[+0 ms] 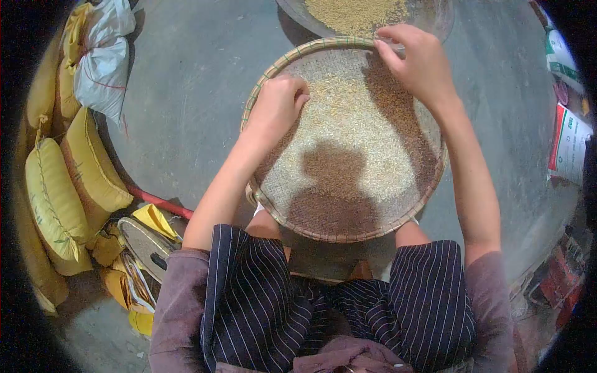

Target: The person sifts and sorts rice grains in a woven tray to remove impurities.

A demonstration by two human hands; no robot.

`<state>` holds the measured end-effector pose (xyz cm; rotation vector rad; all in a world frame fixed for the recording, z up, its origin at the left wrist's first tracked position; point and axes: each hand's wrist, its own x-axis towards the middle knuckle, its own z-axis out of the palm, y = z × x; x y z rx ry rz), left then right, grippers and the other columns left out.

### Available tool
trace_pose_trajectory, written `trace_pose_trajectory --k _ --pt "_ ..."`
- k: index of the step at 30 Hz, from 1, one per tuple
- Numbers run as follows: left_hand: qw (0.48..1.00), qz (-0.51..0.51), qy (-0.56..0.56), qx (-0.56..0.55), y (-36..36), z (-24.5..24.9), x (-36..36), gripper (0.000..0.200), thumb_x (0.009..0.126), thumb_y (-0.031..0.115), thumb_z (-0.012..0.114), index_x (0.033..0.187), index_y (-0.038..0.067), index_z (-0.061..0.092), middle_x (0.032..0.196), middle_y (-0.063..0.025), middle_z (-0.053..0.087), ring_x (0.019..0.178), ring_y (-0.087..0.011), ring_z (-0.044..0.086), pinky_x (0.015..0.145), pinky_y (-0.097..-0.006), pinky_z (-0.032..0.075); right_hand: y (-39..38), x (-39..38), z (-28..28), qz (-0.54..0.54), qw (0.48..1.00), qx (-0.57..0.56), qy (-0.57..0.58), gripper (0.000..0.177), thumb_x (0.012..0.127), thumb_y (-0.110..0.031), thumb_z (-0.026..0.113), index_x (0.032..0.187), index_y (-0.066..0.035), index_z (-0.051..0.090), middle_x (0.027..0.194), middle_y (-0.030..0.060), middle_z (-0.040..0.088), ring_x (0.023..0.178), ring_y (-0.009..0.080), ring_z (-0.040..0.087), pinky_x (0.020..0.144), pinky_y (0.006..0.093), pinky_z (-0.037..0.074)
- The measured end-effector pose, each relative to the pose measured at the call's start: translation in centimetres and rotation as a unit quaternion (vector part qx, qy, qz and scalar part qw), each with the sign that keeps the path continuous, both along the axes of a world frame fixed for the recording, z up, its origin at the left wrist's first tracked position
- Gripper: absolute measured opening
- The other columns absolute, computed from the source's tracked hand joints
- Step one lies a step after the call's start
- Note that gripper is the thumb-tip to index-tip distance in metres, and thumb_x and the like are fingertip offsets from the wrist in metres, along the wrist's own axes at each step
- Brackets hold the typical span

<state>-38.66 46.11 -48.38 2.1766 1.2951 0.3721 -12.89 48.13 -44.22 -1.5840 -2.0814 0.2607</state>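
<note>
A round woven winnowing tray (341, 234) with a bound bamboo rim lies across my knees. Pale, husked-looking grain (348, 118) covers its middle, with some yellower grains mixed in. My left hand (280, 105) is closed over the tray's left side, fingers curled with the thumb against them; whatever is inside the fingers is hidden. At the far right rim is my right hand (416, 62), its thumb and forefinger apart, with nothing visible between them. Just beyond the rim stands a wide metal basin (432, 22) holding yellow grain (357, 13).
Stuffed yellow sacks (57, 205) and a tied white sack (102, 68) line the left. Near them lie a smaller woven tray (144, 245) and a red pole (160, 202). Printed bags (569, 140) stand at the right edge. My head's shadow falls on the grain.
</note>
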Motion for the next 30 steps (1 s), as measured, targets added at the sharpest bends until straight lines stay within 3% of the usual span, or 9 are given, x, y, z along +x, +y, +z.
trace_pose_trajectory --k 7,9,13,15,16,18,20,27,30 --pt "1.0 0.01 0.013 -0.017 0.2 0.5 -0.1 0.008 0.078 0.007 0.068 0.085 0.001 0.068 0.079 -0.015 0.067 0.071 -0.0256 0.066 0.068 -0.0343 0.052 -2.8 -2.7 -0.8 0.01 0.99 -0.114 0.088 0.017 0.078 -0.016 0.067 0.088 -0.002 0.07 0.085 0.0171 0.067 0.08 0.0314 0.066 0.075 0.0396 0.052" --pt "0.989 0.049 0.013 -0.138 0.7 1.9 0.1 0.01 0.08 0.008 0.068 0.088 0.001 0.069 0.082 -0.0137 0.069 0.072 -0.021 0.068 0.068 -0.0318 0.052 -3.7 -3.8 -1.3 0.031 0.959 -0.256 0.119 0.017 0.076 -0.016 0.069 0.085 -0.002 0.071 0.083 0.0174 0.067 0.078 0.0316 0.066 0.075 0.0391 0.053" --pt "0.993 0.05 -0.012 -0.106 4.3 3.9 0.8 0.016 0.081 0.012 0.069 0.094 0.003 0.07 0.087 -0.0114 0.071 0.077 -0.0174 0.068 0.072 -0.0311 0.052 -4.9 -5.8 -4.6 0.091 0.973 -0.175 0.115 0.019 0.073 -0.011 0.073 0.088 0.0 0.069 0.081 0.0133 0.063 0.074 0.0252 0.064 0.069 0.035 0.051" --pt "0.974 0.088 -0.175 -0.111 6.2 4.5 1.8 0.021 0.08 0.017 0.071 0.097 0.004 0.069 0.091 -0.0095 0.071 0.084 -0.0205 0.069 0.077 -0.0329 0.052 -5.0 -6.2 -4.6 0.081 0.977 -0.174 0.096 0.019 0.073 -0.011 0.074 0.088 0.0 0.069 0.083 0.0139 0.061 0.077 0.028 0.062 0.071 0.0362 0.051" --pt "0.974 0.088 -0.176 -0.111 6.7 4.3 2.2 0.021 0.08 0.017 0.071 0.097 0.004 0.069 0.091 -0.0095 0.071 0.084 -0.0205 0.069 0.077 -0.0329 0.052 -5.0 -6.3 -4.8 0.082 0.978 -0.172 0.084 0.018 0.074 -0.01 0.073 0.087 0.0 0.068 0.082 0.0144 0.061 0.077 0.0292 0.062 0.073 0.037 0.051" --pt "0.971 0.044 -0.116 0.202 7.2 3.9 2.9 0.024 0.081 0.019 0.07 0.101 0.004 0.069 0.093 -0.0098 0.071 0.089 -0.0231 0.068 0.08 -0.0346 0.052 -5.0 -6.4 -4.8 0.082 0.979 -0.172 0.072 0.016 0.074 -0.01 0.072 0.086 0.0 0.068 0.081 0.0148 0.061 0.078 0.0305 0.061 0.074 0.0379 0.05" --pt "0.974 0.035 -0.104 0.197 6.4 3.2 2.5 0.024 0.082 0.02 0.07 0.1 0.004 0.069 0.093 -0.0103 0.071 0.09 -0.0241 0.068 0.081 -0.0353 0.052 -5.2 -6.4 -4.7 0.086 0.973 -0.189 0.097 0.007 0.076 -0.006 0.065 0.077 0.001 0.064 0.086 0.019 0.06 0.083 0.0375 0.061 0.077 0.045 0.05" --pt "0.985 0.14 -0.066 0.074 2.9 1.9 -0.1 0.017 0.081 0.016 0.07 0.093 0.003 0.071 0.089 -0.0124 0.07 0.083 -0.0231 0.069 0.076 -0.033 0.053 -5.0 -6.6 -5.4 0.111 0.981 -0.135 0.083 0.006 0.072 0.001 0.056 0.07 0.003 0.061 0.078 0.0219 0.06 0.078 0.0388 0.061 0.072 0.0471 0.051" --pt "0.992 0.107 -0.052 0.043 1.6 1.4 0.3 0.018 0.079 0.014 0.071 0.093 0.003 0.07 0.087 -0.0124 0.069 0.078 -0.0216 0.068 0.071 -0.0309 0.053 -4.6 -6.3 -4.8 0.103 0.978 -0.158 0.085 0.008 0.074 -0.001 0.058 0.07 0.002 0.065 0.075 0.0217 0.063 0.076 0.0387 0.063 0.072 0.0451 0.052"
